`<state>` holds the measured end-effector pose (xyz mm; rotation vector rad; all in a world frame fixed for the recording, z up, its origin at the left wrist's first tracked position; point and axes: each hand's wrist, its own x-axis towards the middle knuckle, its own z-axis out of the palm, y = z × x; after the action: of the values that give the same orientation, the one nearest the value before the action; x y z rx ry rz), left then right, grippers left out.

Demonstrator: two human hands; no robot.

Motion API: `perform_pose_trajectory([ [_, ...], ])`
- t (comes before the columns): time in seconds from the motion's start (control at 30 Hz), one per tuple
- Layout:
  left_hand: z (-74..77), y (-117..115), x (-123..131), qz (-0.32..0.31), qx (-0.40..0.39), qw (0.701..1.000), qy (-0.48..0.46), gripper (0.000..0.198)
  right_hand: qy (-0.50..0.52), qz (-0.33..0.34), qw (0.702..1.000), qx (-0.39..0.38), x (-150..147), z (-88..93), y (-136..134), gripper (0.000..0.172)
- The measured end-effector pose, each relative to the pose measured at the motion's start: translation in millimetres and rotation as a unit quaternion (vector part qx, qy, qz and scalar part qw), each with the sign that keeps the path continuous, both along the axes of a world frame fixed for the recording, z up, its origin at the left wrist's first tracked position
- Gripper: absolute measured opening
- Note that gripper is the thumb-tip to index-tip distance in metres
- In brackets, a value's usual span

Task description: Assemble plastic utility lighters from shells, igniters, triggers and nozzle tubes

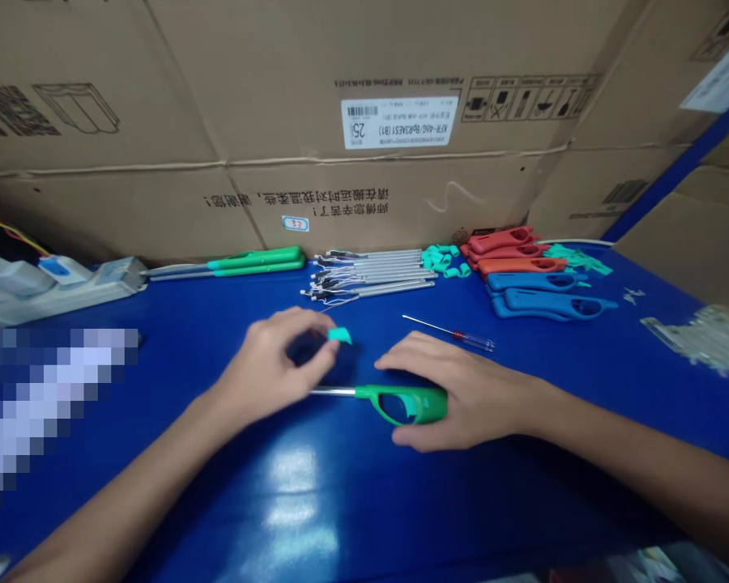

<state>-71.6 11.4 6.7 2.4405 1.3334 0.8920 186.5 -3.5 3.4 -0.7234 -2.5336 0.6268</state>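
Observation:
Between the thumb and index finger of my left hand [273, 360] is a small teal plastic piece [339, 334]. A green long-necked lighter [422, 405] lies in front of me, its silver metal tube [335, 392] pointing left, partly behind my left hand. My right hand [471, 393] is curved around the lighter's handle end, with the index finger stretched out above it and the thumb below. Inside the lighter's handle opening, a teal trigger [409, 405] shows. The rear end of the handle is hidden by my right hand.
Behind my hands lie a screwdriver [453, 333], several metal tubes with wires [389, 271], and teal pieces [442, 261]. Orange-red handles [504, 243] and blue handles [543, 295] are stacked right. Green lighters [258, 261] and a power strip [66, 291] lie left. Cardboard [279, 97] walls the back.

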Motion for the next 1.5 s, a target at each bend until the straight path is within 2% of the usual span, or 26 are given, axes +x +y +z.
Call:
perform_pose_trajectory([
  [0.07,2.0,12,-15,0.099,-0.009,0.995,-0.027,0.021,-0.071,0.009,0.997,0.011,2,2.4,1,0.06],
  [0.1,2.6,18,-23,0.13,-0.013,0.991,-0.03,0.022,-0.09,0.004,0.996,0.017,4,3.1,2,0.054],
  [0.2,3.2,31,-43,0.171,-0.028,0.985,-0.016,0.023,-0.122,-0.037,0.992,0.02,6,4.1,6,0.028],
  [0.3,1.6,37,-57,0.178,-0.043,0.983,-0.004,0.026,-0.144,-0.092,0.985,0.026,10,3.8,13,0.016],
  [0.4,-2.6,40,-65,0.159,-0.052,0.986,0.015,0.029,-0.139,-0.132,0.981,0.042,13,3.0,18,0.019],
  [0.57,-8.7,41,-67,0.126,-0.059,0.989,0.041,0.034,-0.118,-0.152,0.98,0.053,16,3.1,21,0.024],
  [0.77,-6.5,36,-59,0.079,-0.089,0.993,0.015,0.043,-0.097,-0.146,0.983,0.064,15,4.5,20,0.024],
  [1.0,-8.1,35,-57,0.08,-0.085,0.993,0.012,0.042,-0.082,-0.132,0.985,0.077,14,3.8,18,0.022],
  [1.2,-6.8,33,-52,0.056,-0.091,0.994,0.02,0.039,-0.081,-0.123,0.987,0.072,14,4.2,19,0.023],
  [1.5,-6.6,33,-52,-0.016,-0.017,0.992,0.124,0.028,-0.091,-0.107,0.987,0.075,15,1.8,20,0.022],
])
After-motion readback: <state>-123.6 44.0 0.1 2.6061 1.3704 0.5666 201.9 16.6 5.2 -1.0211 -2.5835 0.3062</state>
